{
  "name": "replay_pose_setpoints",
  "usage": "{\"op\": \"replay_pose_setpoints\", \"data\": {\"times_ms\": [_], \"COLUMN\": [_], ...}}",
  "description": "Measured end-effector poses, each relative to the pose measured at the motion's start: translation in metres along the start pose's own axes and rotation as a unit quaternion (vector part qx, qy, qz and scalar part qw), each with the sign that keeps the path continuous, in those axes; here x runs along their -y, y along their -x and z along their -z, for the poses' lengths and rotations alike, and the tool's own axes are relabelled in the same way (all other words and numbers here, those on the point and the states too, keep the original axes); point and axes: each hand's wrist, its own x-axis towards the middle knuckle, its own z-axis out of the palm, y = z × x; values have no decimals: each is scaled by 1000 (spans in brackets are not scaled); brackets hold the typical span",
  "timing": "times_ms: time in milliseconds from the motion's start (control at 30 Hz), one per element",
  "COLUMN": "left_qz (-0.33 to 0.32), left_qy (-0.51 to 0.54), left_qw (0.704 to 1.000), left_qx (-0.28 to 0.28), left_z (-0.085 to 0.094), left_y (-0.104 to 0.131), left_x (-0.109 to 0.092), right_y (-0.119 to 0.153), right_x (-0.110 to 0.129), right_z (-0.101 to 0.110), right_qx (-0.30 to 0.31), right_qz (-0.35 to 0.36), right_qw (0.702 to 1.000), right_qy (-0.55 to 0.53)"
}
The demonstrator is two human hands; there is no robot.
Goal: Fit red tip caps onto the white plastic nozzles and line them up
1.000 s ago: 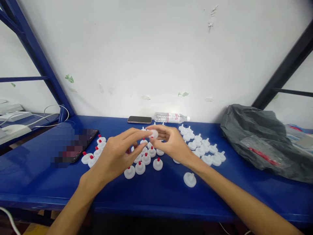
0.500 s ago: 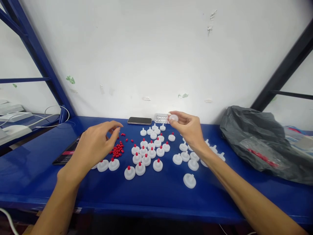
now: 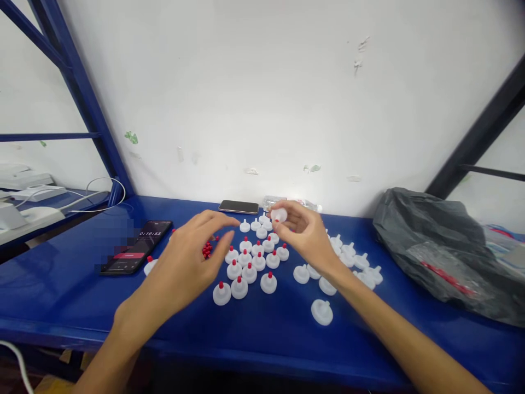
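Observation:
Between the thumb and fingers of my right hand (image 3: pixel 301 227) is a white nozzle cap (image 3: pixel 279 214), lifted over the far part of the blue table; a bit of red shows at its lower end. My left hand (image 3: pixel 200 246) hovers to the left, thumb and index finger apart with nothing visible between them. Behind it lies a pile of small red tips (image 3: pixel 207 250), partly hidden. Several white nozzle caps with red tips (image 3: pixel 249 272) stand between the hands. Plain white nozzle caps (image 3: pixel 301 273) lie under and around my right forearm.
A phone with a lit screen (image 3: pixel 139 246) lies at left, a dark phone (image 3: pixel 238 207) by the wall. Beside the latter, a clear plastic bottle (image 3: pixel 311 206) lies on its side. A dark plastic bag (image 3: pixel 410 235) fills the right end of the blue table (image 3: pixel 270 339).
My right hand has brought the held cap left and nearer, and red now shows on it. My left hand has moved right, toward it. The view has shifted slightly.

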Motion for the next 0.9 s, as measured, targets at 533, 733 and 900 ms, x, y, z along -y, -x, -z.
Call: {"op": "replay_pose_setpoints", "data": {"times_ms": [533, 733, 900], "left_qz": [94, 115, 126], "left_qy": [468, 567, 568], "left_qw": [856, 797, 795], "left_qx": [197, 175, 171], "left_z": [-20, -24, -25], "left_y": [8, 2, 2], "left_x": [-20, -22, -24], "right_y": [29, 30, 32], "right_x": [23, 23, 19], "right_z": [-25, -26, -26], "right_qx": [194, 186, 190], "right_qz": [36, 48, 16], "right_qw": [970, 967, 963], "right_qy": [-146, -165, -189]}}
